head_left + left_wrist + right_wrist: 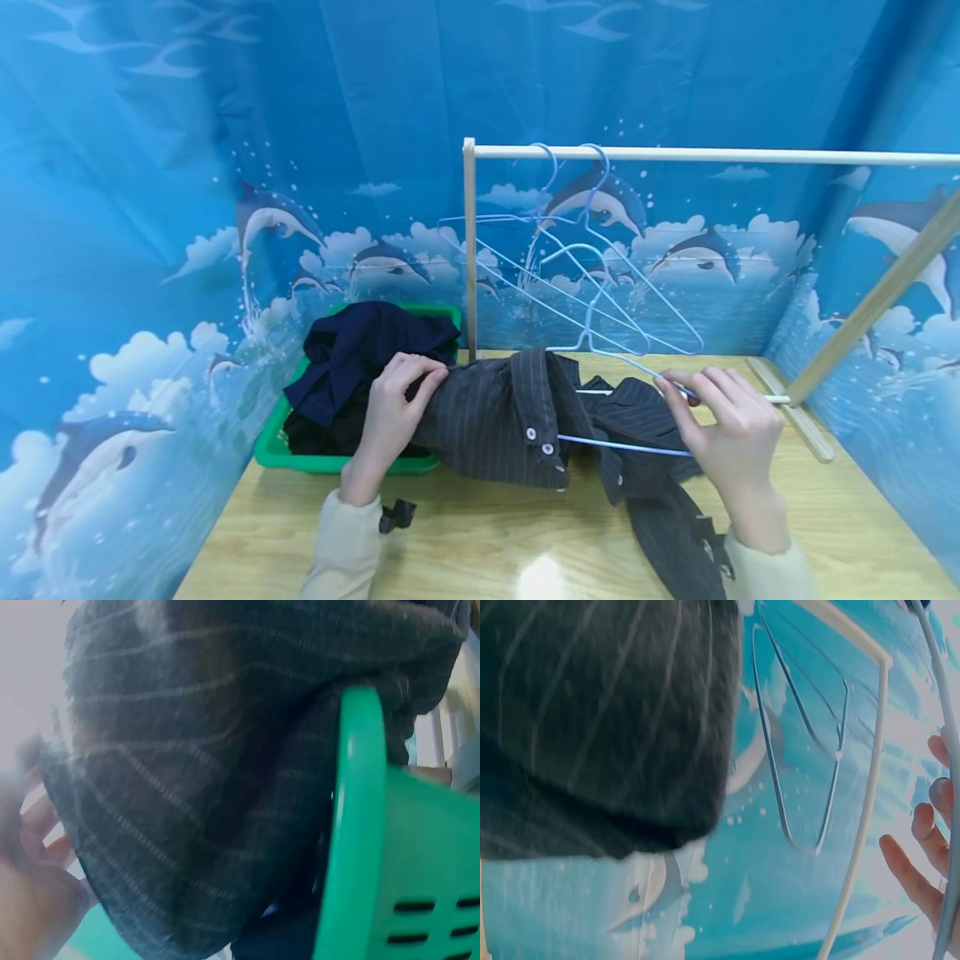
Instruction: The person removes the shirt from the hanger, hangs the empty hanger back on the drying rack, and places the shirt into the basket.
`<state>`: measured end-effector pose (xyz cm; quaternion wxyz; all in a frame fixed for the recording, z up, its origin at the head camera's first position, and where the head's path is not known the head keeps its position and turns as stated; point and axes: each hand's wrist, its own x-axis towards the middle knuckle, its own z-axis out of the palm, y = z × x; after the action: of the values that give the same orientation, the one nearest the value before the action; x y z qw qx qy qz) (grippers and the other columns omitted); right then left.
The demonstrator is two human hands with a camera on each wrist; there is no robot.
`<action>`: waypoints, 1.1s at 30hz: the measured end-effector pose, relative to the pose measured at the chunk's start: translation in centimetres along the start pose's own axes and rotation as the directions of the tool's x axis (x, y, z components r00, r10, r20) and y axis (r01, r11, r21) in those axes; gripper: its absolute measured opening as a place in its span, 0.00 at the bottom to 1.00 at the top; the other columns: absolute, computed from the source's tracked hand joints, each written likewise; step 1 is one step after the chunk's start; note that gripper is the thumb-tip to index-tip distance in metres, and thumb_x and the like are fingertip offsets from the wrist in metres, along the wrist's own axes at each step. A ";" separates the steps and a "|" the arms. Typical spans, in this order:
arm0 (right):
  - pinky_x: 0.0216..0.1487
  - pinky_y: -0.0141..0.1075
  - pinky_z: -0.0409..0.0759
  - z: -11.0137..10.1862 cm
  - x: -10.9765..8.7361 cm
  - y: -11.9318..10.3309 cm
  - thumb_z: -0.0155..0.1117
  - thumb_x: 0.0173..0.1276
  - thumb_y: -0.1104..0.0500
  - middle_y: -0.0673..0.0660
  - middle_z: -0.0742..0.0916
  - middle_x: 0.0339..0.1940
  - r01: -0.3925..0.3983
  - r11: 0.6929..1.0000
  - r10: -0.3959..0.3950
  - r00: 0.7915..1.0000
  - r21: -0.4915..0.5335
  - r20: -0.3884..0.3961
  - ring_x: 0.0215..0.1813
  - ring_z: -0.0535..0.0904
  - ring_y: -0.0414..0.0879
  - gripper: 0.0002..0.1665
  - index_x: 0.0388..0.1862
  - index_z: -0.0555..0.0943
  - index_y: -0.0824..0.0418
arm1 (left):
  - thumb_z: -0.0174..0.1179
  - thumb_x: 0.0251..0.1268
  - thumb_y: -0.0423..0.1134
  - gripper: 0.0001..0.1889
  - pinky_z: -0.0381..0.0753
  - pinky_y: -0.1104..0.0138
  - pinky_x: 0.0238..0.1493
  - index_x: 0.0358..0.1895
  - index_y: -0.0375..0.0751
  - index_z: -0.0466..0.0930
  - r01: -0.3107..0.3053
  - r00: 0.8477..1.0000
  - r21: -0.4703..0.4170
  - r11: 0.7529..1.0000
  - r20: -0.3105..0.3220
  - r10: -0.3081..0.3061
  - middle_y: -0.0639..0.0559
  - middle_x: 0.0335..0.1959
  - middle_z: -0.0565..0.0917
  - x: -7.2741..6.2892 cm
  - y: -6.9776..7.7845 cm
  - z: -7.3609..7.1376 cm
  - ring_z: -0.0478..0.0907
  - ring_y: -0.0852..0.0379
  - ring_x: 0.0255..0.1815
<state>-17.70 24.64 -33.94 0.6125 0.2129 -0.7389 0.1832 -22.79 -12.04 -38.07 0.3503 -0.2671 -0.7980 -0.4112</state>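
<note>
A dark pinstriped shirt (480,421) with white buttons spreads over the table in front of me. My left hand (397,408) pinches its left shoulder between thumb and fingers, near the basket. A light blue wire hanger (626,447) runs inside the shirt on the left, its hook standing up above the collar. My right hand (723,425) grips the hanger's right shoulder end, which is bare of cloth. One sleeve (667,533) hangs down toward the table's front beside the right wrist. In the right wrist view the hanger wire (949,750) passes along the fingers.
A green basket (270,446) with dark clothes (367,342) stands at the left. Behind the shirt rises a rack with a white rail (750,156) and wooden posts (471,250). Two blue hangers (645,275) hang from it. A dolphin-printed curtain (375,167) surrounds the table (465,550).
</note>
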 end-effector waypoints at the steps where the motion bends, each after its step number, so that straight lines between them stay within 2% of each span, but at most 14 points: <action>1: 0.21 0.34 0.58 -0.3 0.2 0.1 0.63 0.74 0.44 0.53 0.79 0.14 -0.010 1.000 0.010 1.000 0.001 -0.010 0.16 0.68 0.49 0.27 0.25 0.88 0.64 | 0.65 0.69 0.33 0.03 0.79 0.61 0.46 0.38 0.43 0.88 0.004 1.000 0.001 1.000 -0.009 -0.004 0.52 0.37 0.88 0.0 -0.1 -0.2 0.80 0.54 0.40; 6: 0.29 0.23 0.59 -1.9 0.8 0.8 0.63 0.74 0.42 0.58 0.80 0.14 -0.066 0.998 0.066 0.995 -0.002 -0.068 0.17 0.68 0.54 0.31 0.24 0.87 0.67 | 0.65 0.69 0.32 0.03 0.79 0.65 0.47 0.38 0.43 0.88 0.016 0.998 0.024 1.000 -0.055 -0.014 0.51 0.37 0.88 0.0 -1.0 -1.2 0.80 0.54 0.40; 10: 0.37 0.16 0.57 -3.1 0.9 1.6 0.64 0.73 0.42 0.62 0.79 0.14 -0.121 0.992 0.116 0.988 -0.038 -0.104 0.19 0.67 0.55 0.31 0.25 0.87 0.69 | 0.64 0.69 0.32 0.03 0.78 0.64 0.46 0.38 0.42 0.87 0.037 0.996 0.057 0.998 -0.077 -0.033 0.51 0.37 0.88 -0.1 -1.7 -1.9 0.80 0.53 0.40; 18: 0.36 0.21 0.57 -4.7 0.1 3.6 0.69 0.70 0.47 0.64 0.79 0.14 -0.157 0.984 0.145 0.982 -0.089 -0.124 0.21 0.66 0.57 0.24 0.28 0.89 0.69 | 0.63 0.71 0.34 0.04 0.77 0.58 0.47 0.39 0.42 0.87 0.065 0.996 0.078 0.995 -0.066 -0.060 0.51 0.37 0.88 -0.2 -2.2 -2.2 0.80 0.53 0.40; 22: 0.36 0.21 0.57 -5.7 -0.2 4.1 0.70 0.69 0.48 0.65 0.79 0.14 -0.170 0.980 0.158 0.980 -0.099 -0.119 0.22 0.66 0.45 0.25 0.26 0.87 0.71 | 0.63 0.71 0.34 0.04 0.77 0.57 0.47 0.38 0.42 0.87 0.073 0.995 0.085 0.994 -0.071 -0.067 0.50 0.36 0.88 -0.3 -2.3 -2.1 0.80 0.52 0.40; 25: 0.39 0.18 0.58 -6.6 -0.5 4.4 0.70 0.69 0.49 0.66 0.78 0.14 -0.182 0.977 0.168 0.978 -0.110 -0.120 0.25 0.64 0.34 0.26 0.25 0.86 0.72 | 0.63 0.71 0.34 0.04 0.77 0.57 0.47 0.38 0.42 0.87 0.081 0.995 0.088 0.993 -0.069 -0.076 0.50 0.37 0.88 -0.3 -2.4 -2.3 0.80 0.52 0.41; 27: 0.43 0.16 0.58 -7.1 -0.7 4.6 0.70 0.70 0.48 0.68 0.78 0.15 -0.190 0.974 0.174 0.977 -0.122 -0.125 0.27 0.64 0.30 0.27 0.25 0.86 0.73 | 0.63 0.71 0.34 0.04 0.77 0.56 0.47 0.39 0.42 0.87 0.084 0.995 0.087 0.993 -0.067 -0.079 0.50 0.37 0.88 -0.4 -2.4 -2.4 0.80 0.52 0.41; 28: 0.44 0.16 0.58 -7.3 -0.8 4.7 0.69 0.70 0.48 0.68 0.78 0.15 -0.193 0.973 0.177 0.975 -0.128 -0.132 0.27 0.64 0.30 0.28 0.25 0.86 0.74 | 0.63 0.71 0.34 0.04 0.77 0.57 0.48 0.39 0.42 0.87 0.084 0.995 0.086 0.993 -0.066 -0.079 0.50 0.37 0.88 -0.4 -2.4 -2.4 0.81 0.52 0.41; 30: 0.46 0.15 0.58 -7.6 -1.0 4.9 0.69 0.70 0.46 0.69 0.78 0.14 -0.190 0.971 0.169 0.975 -0.145 -0.143 0.24 0.66 0.38 0.30 0.25 0.85 0.74 | 0.62 0.71 0.34 0.04 0.77 0.57 0.47 0.39 0.42 0.87 0.083 0.995 0.083 0.993 -0.063 -0.078 0.50 0.37 0.88 -0.3 -2.4 -2.4 0.80 0.52 0.41; 33: 0.43 0.15 0.57 -7.8 -1.3 5.0 0.68 0.71 0.44 0.68 0.78 0.13 -0.168 0.972 0.145 0.979 -0.167 -0.140 0.20 0.65 0.55 0.32 0.24 0.85 0.74 | 0.63 0.71 0.34 0.04 0.77 0.57 0.47 0.38 0.42 0.87 0.076 0.996 0.080 0.994 -0.062 -0.071 0.51 0.37 0.88 -0.3 -2.4 -2.3 0.80 0.52 0.41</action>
<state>-13.80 33.12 -33.86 0.6584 0.0862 -0.7263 0.1775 -23.57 -15.28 -38.46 0.3691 -0.2105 -0.8129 -0.3983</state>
